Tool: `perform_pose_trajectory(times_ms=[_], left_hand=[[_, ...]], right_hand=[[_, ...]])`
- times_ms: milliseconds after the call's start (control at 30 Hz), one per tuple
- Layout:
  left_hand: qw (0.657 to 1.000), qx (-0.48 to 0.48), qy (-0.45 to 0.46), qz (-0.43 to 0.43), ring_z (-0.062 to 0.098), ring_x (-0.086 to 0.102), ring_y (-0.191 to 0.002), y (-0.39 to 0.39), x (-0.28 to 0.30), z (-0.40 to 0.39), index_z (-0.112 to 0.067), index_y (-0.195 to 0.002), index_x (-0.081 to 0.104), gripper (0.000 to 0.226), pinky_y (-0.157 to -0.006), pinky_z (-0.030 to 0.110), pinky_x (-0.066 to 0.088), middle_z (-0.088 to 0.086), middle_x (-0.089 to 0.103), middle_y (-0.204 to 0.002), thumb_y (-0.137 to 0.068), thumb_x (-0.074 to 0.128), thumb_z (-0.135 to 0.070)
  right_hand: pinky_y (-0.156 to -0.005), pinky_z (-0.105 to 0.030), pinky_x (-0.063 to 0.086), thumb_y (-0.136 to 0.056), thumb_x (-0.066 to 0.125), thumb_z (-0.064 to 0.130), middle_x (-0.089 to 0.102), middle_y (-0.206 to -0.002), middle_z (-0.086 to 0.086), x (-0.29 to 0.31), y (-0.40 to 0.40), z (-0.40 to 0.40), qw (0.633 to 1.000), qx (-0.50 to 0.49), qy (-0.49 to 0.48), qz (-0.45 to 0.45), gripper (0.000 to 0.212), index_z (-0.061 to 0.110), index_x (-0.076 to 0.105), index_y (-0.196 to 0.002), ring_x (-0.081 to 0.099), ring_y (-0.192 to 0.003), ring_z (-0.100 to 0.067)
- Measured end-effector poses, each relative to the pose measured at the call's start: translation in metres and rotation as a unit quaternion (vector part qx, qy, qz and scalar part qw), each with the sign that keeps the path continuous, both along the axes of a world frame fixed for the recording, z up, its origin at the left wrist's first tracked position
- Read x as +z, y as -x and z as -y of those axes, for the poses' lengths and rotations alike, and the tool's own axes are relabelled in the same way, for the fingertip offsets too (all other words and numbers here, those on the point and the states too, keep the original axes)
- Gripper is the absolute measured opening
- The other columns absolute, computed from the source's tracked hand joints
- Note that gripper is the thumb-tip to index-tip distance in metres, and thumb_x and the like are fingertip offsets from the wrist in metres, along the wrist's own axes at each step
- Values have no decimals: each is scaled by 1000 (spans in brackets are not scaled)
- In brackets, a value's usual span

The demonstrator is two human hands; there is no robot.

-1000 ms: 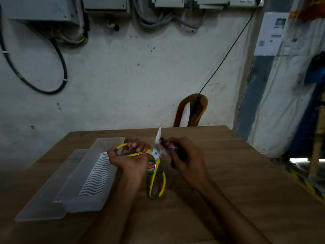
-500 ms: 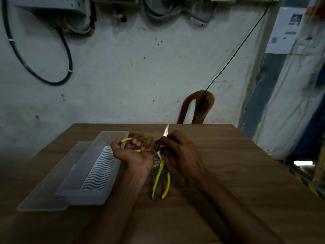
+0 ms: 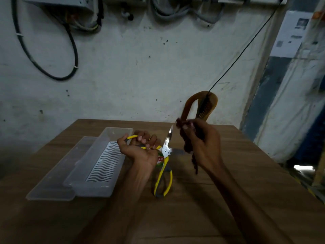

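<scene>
Gripping yellow scissors (image 3: 165, 152) (handles spread), left hand (image 3: 142, 150); right hand (image 3: 202, 143) pinches dark strip (image 3: 194, 165).

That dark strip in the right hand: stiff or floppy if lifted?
Probably floppy: the dark reddish strip hangs limp below the right hand. Likely light: fingers pinching its top hold it. It might snag on the yellow-handled scissors nearby.

Wooden table (image 3: 228, 199): clear plastic box (image 3: 91, 190), flat lid (image 3: 52, 182) touching its left.

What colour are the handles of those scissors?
The scissors' handles are yellow with grey inner lining, clearest in the head view.
</scene>
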State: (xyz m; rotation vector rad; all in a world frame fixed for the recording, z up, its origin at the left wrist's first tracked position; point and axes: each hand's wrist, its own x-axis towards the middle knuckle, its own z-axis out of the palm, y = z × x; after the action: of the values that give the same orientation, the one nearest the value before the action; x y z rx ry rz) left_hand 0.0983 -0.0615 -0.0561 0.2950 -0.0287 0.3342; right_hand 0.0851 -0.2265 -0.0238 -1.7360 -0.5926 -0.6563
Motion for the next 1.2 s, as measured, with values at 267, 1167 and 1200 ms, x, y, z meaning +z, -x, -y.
perform_pose_trajectory(times_ms=[267,1167,1200], left_hand=[[1000,15,2,-1,15,21,-44,2,-1,-1,-16,-54,37,48,-49,24,18,-2,28,-53,-87,27,-49],[1000,18,14,-1,15,24,-44,2,-2,-2,-16,-50,39,43,-50,26,19,0,30,-50,-83,32,-42],[1000,16,17,5,16,25,-44,0,-2,-3,-16,-51,39,37,-50,26,20,-1,30,-50,-78,35,-41]], right_hand=[[-70,-23,48,-84,68,8,66,-92,-8,-37,-13,-25,966,-44,231,108,23,7,76,-106,64,-78,-19],[-55,-36,58,-92,70,9,68,-88,-4,4,-30,-19,984,-122,70,109,17,18,78,-104,67,-61,-14],[-62,-35,58,-90,71,9,70,-88,-2,-3,-21,-17,981,-102,105,126,18,20,79,-102,67,-68,-13]])
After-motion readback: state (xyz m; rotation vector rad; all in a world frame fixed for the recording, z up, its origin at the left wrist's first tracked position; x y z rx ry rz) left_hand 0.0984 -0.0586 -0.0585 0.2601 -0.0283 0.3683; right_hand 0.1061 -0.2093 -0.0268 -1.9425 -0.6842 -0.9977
